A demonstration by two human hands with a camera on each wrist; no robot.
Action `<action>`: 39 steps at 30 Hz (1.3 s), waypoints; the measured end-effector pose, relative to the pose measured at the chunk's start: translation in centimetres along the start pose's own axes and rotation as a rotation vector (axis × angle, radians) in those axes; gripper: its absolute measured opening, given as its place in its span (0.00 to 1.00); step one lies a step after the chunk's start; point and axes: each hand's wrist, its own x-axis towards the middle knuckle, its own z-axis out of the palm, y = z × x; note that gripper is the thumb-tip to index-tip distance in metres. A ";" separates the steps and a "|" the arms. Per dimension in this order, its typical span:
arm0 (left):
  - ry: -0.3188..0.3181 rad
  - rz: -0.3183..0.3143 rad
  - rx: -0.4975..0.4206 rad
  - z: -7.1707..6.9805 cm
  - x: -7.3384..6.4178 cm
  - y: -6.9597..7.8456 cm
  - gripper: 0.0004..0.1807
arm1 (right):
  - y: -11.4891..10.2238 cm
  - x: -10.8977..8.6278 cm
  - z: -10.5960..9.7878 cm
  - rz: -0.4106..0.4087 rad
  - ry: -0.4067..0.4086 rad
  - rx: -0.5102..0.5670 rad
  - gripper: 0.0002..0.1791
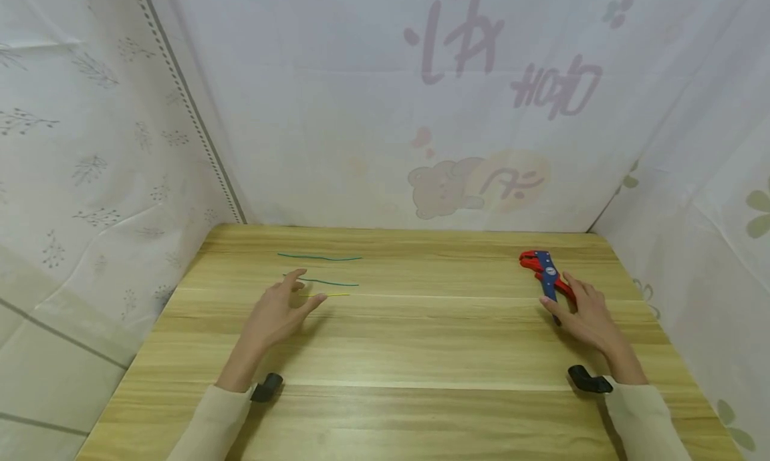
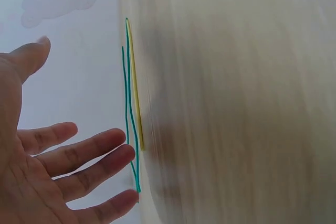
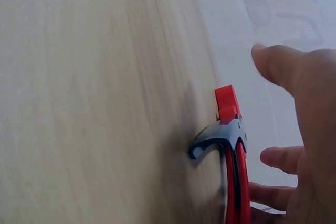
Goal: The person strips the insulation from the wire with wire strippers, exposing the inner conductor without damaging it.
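Two green wires lie on the table, the farther green wire [image 1: 319, 257] beyond the nearer green wire [image 1: 337, 284]. Just in front is a shorter yellow wire [image 1: 337, 294]. My left hand [image 1: 273, 317] hovers over the left ends of the nearer wires, fingers spread, gripping nothing; it partly hides them. In the left wrist view the yellow wire [image 2: 135, 85] shows past the fingertips. A red and blue wire stripper [image 1: 549, 274] lies at the right, its jaws toward the back. Above its handles is my right hand [image 1: 592, 317], thumb and fingers parted on either side; contact cannot be made out.
The wooden table [image 1: 421, 354] ends at a pale printed cloth [image 1: 337, 147] behind it, with more cloth at the left and right. A black wrist mount [image 1: 267, 387] sits by the left sleeve and another black mount [image 1: 589, 379] by the right.
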 end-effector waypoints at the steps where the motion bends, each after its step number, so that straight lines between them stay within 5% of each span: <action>1: -0.005 0.003 -0.015 0.1 0.1 0.1 0.48 | 0.0 0.1 0.1 0.000 0.009 -0.005 0.54; 6: -0.023 0.028 -0.051 0.5 0.5 0.3 0.41 | 0.1 0.5 0.3 0.016 0.028 -0.032 0.56; 16: 0.004 0.090 0.054 1.3 0.8 0.0 0.21 | 0.1 0.9 1.3 0.085 0.018 -0.002 0.56; 23: 0.003 0.082 0.060 1.4 1.2 -0.2 0.14 | -0.4 1.0 1.7 0.121 0.014 0.084 0.54; 39: -0.030 0.016 -0.021 2.0 2.8 -0.3 0.04 | -1.8 2.6 0.6 0.213 -0.022 0.046 0.47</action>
